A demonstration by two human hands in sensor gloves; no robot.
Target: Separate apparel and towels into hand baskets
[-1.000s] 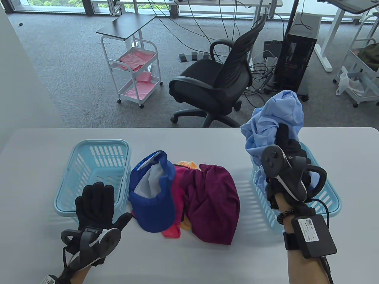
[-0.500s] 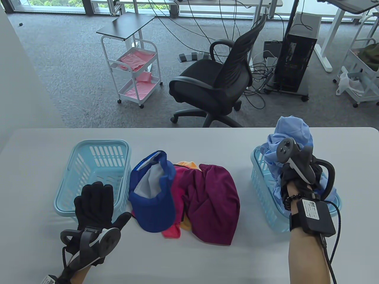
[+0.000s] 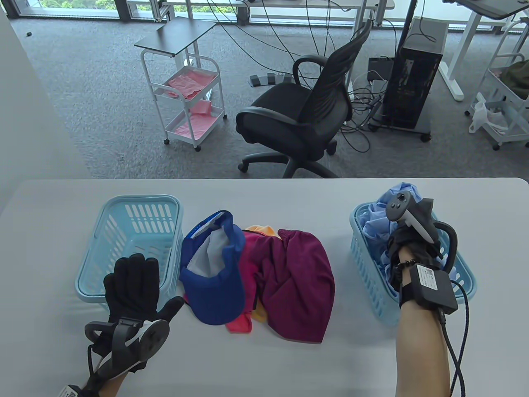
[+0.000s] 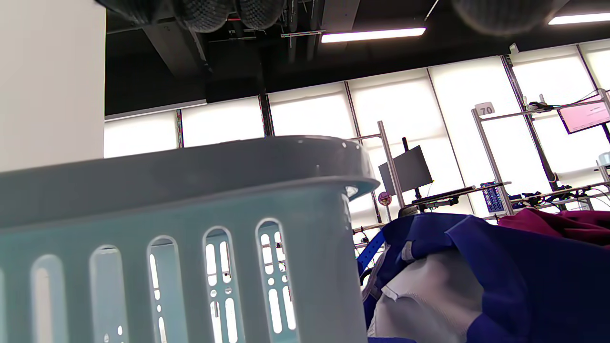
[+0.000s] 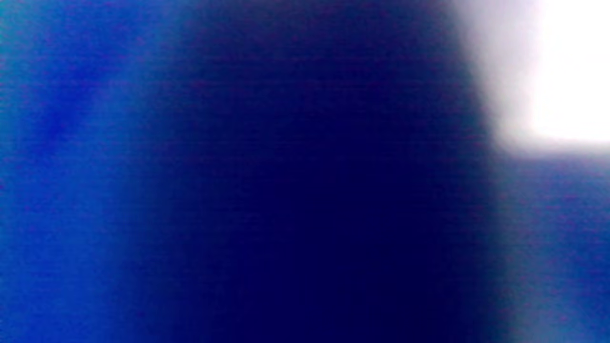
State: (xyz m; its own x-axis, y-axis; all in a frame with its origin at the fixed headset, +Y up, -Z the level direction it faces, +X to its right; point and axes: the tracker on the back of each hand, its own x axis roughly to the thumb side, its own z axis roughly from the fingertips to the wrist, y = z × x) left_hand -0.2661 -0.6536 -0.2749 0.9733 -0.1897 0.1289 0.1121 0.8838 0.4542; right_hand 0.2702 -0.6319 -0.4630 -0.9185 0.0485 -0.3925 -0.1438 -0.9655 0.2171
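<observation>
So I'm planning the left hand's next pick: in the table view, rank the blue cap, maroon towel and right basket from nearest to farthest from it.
From the left hand:
1. Blue cap, just to its right, by the thumb.
2. Maroon towel, mid-table, beyond the cap.
3. Right basket, far right side, where the right hand is down in the light blue garment.

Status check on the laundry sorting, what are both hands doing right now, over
Right hand down in right basket, on light blue garment; grip hidden. Left hand open, flat by left basket. Blue cap, maroon towel unsorted. Nothing blocking.
</observation>
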